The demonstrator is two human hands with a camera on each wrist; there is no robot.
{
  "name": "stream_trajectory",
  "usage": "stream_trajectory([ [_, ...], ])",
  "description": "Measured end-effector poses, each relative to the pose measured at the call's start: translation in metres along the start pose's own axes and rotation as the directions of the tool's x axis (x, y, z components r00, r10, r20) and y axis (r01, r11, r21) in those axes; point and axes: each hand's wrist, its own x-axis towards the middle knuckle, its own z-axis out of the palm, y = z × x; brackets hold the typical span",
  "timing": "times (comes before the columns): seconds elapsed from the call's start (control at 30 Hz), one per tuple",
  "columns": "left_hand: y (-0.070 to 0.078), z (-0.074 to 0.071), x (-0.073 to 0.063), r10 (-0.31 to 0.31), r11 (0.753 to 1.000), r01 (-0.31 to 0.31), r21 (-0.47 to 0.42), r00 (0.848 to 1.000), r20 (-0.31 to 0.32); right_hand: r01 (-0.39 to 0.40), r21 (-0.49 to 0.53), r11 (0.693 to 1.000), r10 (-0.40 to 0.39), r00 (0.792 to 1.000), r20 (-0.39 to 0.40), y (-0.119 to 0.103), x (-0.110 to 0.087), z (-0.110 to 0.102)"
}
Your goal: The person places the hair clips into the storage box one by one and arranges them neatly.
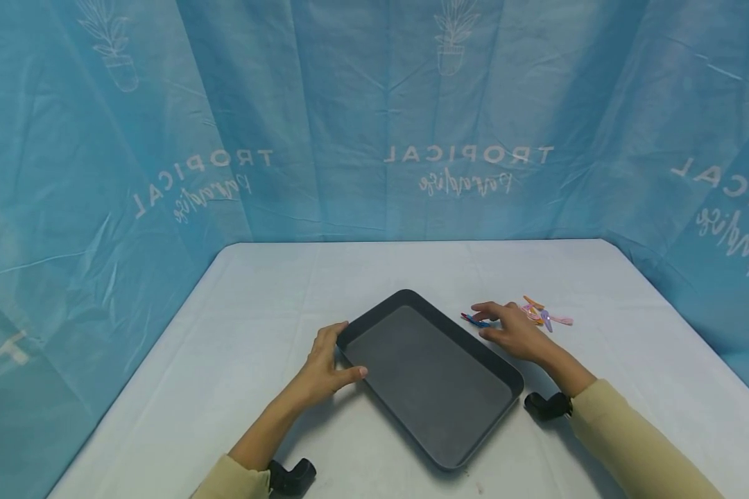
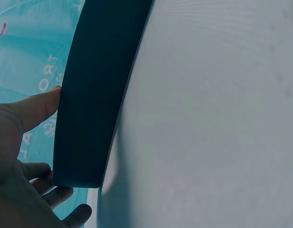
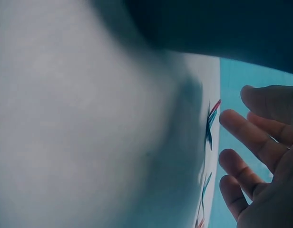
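A dark grey rectangular baking tray (image 1: pixel 433 381) lies at an angle on the white table. My left hand (image 1: pixel 324 364) is spread at its left corner, fingers beside the outer wall and thumb across the rim. The left wrist view shows the thumb touching the edge of the tray (image 2: pixel 96 95). Beyond the tray's far right side, my right hand (image 1: pixel 512 331) reaches over blue and red hair clips (image 1: pixel 476 320) with its fingers loosely bent. Those hair clips (image 3: pixel 212 118) appear apart from the fingertips in the right wrist view, and nothing shows in the hand.
Several orange, pink and purple hair clips (image 1: pixel 546 315) lie in a loose pile just right of the right hand. A white cloth covers the table (image 1: pixel 256 298). Blue printed curtains (image 1: pixel 349 104) hang around its back and sides.
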Motion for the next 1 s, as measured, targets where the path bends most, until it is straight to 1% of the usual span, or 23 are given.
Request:
stream_trajectory([
  [0.23, -0.001, 0.0, 0.001, -0.001, 1.0, 0.001, 0.017, 1.0, -0.007, 0.014, 0.043, 0.999, -0.015, 1.0, 0.027, 0.0, 0.006, 0.004],
  [0.53, -0.002, 0.001, 0.002, 0.008, 1.0, -0.007, 0.03, 1.0, -0.011, 0.041, 0.08, 0.996, -0.044, 0.998, 0.036, 0.003, 0.012, 0.007],
  [0.77, -0.002, 0.001, 0.002, 0.015, 1.0, -0.014, 0.026, 1.0, -0.014, -0.017, 0.084, 0.996, 0.013, 0.998, 0.055, 0.006, 0.011, 0.004],
  [0.87, -0.001, 0.001, 0.002, 0.016, 1.0, -0.016, 0.024, 1.0, -0.013, -0.019, 0.094, 0.995, 0.014, 0.998, 0.053, 0.007, 0.011, 0.002],
  [1.0, -0.002, 0.001, 0.002, 0.018, 1.0, -0.017, 0.023, 1.0, -0.015, -0.027, 0.099, 0.995, 0.024, 0.999, 0.027, 0.008, 0.011, 0.001],
])
